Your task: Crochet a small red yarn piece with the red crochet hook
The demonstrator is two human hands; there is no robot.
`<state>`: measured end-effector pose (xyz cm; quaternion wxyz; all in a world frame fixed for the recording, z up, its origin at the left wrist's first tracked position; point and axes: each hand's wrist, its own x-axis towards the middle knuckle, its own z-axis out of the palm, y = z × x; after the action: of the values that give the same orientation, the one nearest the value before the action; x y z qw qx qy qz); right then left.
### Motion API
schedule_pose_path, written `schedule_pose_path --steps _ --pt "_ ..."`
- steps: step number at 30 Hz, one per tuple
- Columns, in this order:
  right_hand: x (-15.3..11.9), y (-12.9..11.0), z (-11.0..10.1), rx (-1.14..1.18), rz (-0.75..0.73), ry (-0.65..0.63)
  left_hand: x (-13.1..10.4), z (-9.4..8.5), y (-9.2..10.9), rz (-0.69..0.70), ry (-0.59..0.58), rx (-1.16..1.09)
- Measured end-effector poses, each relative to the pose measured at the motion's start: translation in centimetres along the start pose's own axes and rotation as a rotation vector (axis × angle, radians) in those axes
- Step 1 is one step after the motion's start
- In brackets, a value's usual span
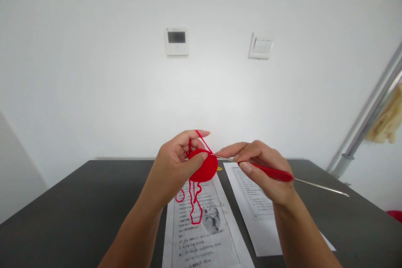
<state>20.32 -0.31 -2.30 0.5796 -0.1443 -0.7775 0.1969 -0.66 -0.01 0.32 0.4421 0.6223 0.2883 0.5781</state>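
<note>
The red crochet piece [206, 172] is held above the worktop [72, 209], over the upper part of the left printed sheet [205, 238]. Its face is rounded and closely stitched. The grip of the left hand [177, 157] is clamped on the crochet piece, thumb across the near face at the upper edge. The red yarn [196, 222] passes over the raised left index finger and runs down to the upper right edge of the piece; further strands hang below in loose loops, in front of the left sheet.

The grip of the right hand [266, 167] is clamped on the crochet hook [279, 174], thumb below and fingers above. The hook has a red handle with a metal shaft projecting from each end; the left shaft meets the upper right edge of the piece. A small yellow loop [219, 168] shows beside the right edge of the piece.

The right printed sheet [266, 238] lies on the dark worktop, partly behind the right hand and forearm. On the white wall behind are a thermostat [176, 42], left, and a switch plate [261, 46], right. A metal pole [361, 139] slants at far right, beside cream fabric [387, 119].
</note>
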Motion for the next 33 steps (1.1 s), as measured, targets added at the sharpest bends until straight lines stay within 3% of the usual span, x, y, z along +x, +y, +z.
schedule_pose_path --steps 12,15,18,21,26,30,33 --pt "0.6 -1.1 0.2 -0.371 -0.057 -0.092 -0.5 0.3 -0.1 0.064 0.069 0.206" --pt "0.7 -1.1 0.3 -0.386 -0.078 -0.100 -0.7 0.3 -0.1 0.146 0.069 0.321" --pt "0.9 -0.8 0.7 -0.418 -0.138 -0.101 -0.7 0.4 0.1 0.261 -0.005 0.471" --pt "1.0 -0.2 1.3 -0.447 -0.215 -0.040 -0.7 0.5 0.2 0.300 -0.003 0.532" --pt "0.9 0.7 2.1 -0.521 -0.341 0.059 -0.8 0.5 0.2 0.176 0.116 0.412" --pt "0.9 1.1 1.9 -0.569 -0.465 0.029 -0.6 0.3 0.0 0.061 0.095 0.237" --pt "0.9 1.5 1.8 -0.559 -0.537 0.039 0.0 0.3 -0.4 0.011 0.037 -0.017"
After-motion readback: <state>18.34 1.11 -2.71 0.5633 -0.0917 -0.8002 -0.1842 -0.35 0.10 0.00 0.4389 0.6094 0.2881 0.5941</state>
